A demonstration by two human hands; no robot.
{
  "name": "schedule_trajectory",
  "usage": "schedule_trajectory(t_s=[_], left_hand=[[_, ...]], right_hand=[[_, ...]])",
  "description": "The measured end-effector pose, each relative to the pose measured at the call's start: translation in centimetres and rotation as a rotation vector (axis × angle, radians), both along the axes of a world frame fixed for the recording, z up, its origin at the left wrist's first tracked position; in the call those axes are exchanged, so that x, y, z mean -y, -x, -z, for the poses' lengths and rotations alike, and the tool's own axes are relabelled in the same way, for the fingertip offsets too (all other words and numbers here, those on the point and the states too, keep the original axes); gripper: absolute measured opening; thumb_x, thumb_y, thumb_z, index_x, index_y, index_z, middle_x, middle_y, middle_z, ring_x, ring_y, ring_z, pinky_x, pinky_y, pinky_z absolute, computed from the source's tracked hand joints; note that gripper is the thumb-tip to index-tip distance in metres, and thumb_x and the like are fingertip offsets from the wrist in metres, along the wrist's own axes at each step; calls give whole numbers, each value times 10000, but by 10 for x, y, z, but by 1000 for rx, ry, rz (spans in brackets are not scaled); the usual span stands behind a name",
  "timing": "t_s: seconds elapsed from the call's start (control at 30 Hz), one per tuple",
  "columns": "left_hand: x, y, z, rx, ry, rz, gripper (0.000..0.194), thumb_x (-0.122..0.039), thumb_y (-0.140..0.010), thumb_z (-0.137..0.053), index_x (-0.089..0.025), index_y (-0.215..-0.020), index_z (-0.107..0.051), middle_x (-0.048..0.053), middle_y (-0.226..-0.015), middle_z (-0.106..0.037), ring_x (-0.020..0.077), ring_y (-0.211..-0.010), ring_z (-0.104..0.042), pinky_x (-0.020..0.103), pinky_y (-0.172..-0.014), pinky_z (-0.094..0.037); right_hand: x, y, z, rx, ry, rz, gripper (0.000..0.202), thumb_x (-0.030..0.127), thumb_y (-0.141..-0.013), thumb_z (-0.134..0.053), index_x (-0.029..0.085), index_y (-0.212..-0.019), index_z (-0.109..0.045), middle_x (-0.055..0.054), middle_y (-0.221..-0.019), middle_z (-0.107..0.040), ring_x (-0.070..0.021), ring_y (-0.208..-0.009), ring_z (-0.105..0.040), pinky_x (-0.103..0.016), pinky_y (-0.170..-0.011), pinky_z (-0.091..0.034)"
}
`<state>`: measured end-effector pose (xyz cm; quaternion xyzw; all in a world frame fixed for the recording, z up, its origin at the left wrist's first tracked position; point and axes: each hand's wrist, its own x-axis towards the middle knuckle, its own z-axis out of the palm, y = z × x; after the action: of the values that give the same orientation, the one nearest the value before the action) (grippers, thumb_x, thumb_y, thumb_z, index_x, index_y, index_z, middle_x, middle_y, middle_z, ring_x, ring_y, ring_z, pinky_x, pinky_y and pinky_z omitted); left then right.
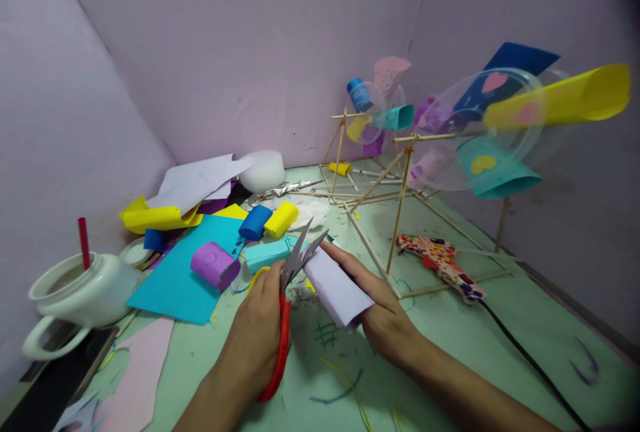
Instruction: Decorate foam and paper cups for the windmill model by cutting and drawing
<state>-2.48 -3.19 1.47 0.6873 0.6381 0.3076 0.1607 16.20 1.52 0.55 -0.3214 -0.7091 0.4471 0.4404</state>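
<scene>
My left hand [254, 331] is closed on scissors [283, 345] with one red and one yellow handle. Their blades are parted and point up and away, close to the far end of a pale lavender paper tube [339, 287]. Whether the blades touch the paper I cannot tell. The tube is flattened and tilted, and my right hand [387, 315] grips it from the right side. Left of the scissors lie a teal paper tube [265, 255], a purple tube [215, 265], a blue tube [255, 222] and a yellow tube [281, 219].
Two stick frames [404, 199] carry clear discs [445, 165] with colored paper tubes. A patterned glue gun [440, 262] with a black cord lies at right. Left are a white teapot-shaped cup [107, 285], a blue sheet [185, 292], a pink sheet [143, 369] and white paper [197, 182].
</scene>
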Motion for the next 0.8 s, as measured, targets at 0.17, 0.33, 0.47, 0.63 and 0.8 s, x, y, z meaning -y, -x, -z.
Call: schedule_trajectory(t_s=[0.17,0.33,0.47,0.63,0.8], left_hand=[[1,-1,-1,-46,-61,0,619,-74,-753,-393,-206,-1357,-416,136,-1207,-612,301,-1098,-579,487,-909,-477],[0,-1,-4,-149,-12,-21,607,-56,-749,-348,-159,-1344,-416,159,-1146,-616,292,-1065,-587,485,-876,-486],[0,0,-6,-165,26,-21,599,-74,-738,-347,-111,-1332,-417,182,-1130,-611,302,-1063,-585,478,-873,-484],[1,3,-11,-138,46,50,591,-82,-710,-376,-133,-1293,-456,156,-1078,-643,285,-971,-628,418,-822,-503],[0,9,-15,34,-3,28,298,-226,-823,-430,-164,-1077,-572,63,-797,-687,193,-631,-636,290,-599,-499]], right_hand=[[0,1,1,0,24,-2,566,137,-816,-444,322,-1351,-458,13,-1423,-463,-244,-1325,-396,-469,-1100,-298],[-2,-1,-4,-4,-44,-18,547,140,-830,-431,323,-1344,-471,24,-1412,-474,-225,-1302,-423,-413,-1107,-296],[-3,-3,-7,-12,-110,-42,569,124,-837,-423,356,-1356,-445,49,-1422,-459,-202,-1311,-409,-370,-1114,-285],[-3,-3,-5,-8,-106,-60,565,135,-857,-426,381,-1366,-417,62,-1440,-429,-191,-1324,-386,-357,-1123,-260],[-3,-2,-4,-23,-35,-29,539,149,-845,-429,328,-1354,-449,21,-1423,-456,-218,-1301,-415,-392,-1110,-279]])
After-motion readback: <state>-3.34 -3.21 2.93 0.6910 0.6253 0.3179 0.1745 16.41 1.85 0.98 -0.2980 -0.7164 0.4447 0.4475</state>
